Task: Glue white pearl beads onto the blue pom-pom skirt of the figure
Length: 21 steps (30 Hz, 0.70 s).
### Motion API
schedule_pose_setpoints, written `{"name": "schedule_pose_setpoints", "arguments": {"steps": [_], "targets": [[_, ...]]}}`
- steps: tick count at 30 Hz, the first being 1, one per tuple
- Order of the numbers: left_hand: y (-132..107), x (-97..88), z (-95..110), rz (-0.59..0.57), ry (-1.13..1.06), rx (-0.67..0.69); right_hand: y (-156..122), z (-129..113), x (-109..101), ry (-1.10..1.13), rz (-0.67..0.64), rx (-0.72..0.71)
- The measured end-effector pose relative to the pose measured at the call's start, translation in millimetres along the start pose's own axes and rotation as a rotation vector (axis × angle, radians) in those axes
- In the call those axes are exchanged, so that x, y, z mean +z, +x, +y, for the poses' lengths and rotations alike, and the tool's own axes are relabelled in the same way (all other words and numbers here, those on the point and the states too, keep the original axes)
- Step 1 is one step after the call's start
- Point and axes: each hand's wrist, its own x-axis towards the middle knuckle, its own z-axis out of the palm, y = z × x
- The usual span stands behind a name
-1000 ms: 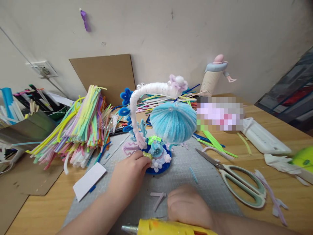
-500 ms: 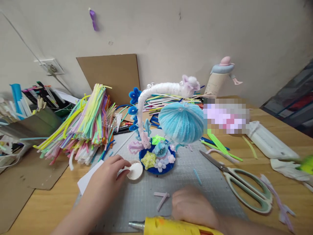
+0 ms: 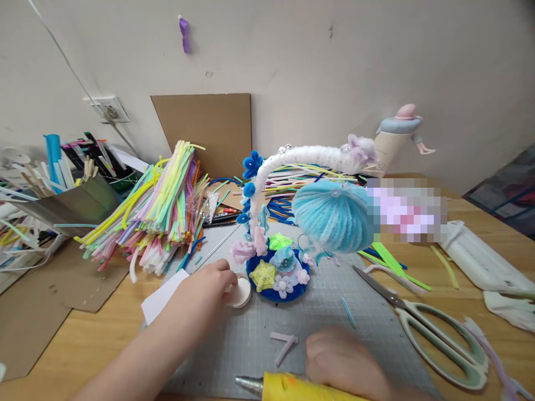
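Observation:
My left hand (image 3: 204,291) rests on the grey cutting mat (image 3: 254,340), fingers curled round a small round white container (image 3: 241,292) just left of the blue base (image 3: 278,278) of a pipe-cleaner model. The model has a white arched stem (image 3: 292,159) and a hanging fluffy blue ball (image 3: 332,216); a yellow star, flowers and a green piece sit on its base. My right hand (image 3: 340,362) lies at the bottom, closed around a yellow glue gun (image 3: 301,388) whose metal nozzle points left.
A large pile of coloured pipe cleaners (image 3: 154,211) lies left. Scissors (image 3: 430,328) lie on the right beside a white case (image 3: 478,259). Cardboard (image 3: 204,131) leans on the wall. Cut pink scraps (image 3: 284,343) lie on the mat. A white card (image 3: 161,295) sits under my left forearm.
My left hand left the model's base and moved left onto the small white container. The view shifted so everything sits further right. The right hand and glue gun stayed low.

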Motion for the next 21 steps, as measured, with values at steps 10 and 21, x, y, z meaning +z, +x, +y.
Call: {"name": "schedule_pose_setpoints", "arguments": {"steps": [10, 21], "targets": [[10, -2.2, 12, -0.029, 0.216, 0.006, 9, -4, -2, 0.005, 0.033, 0.001], [6, 4.9, 15, 0.035, 0.183, -0.021, 10, -5, 0, 0.016, 0.064, -0.009]]}}
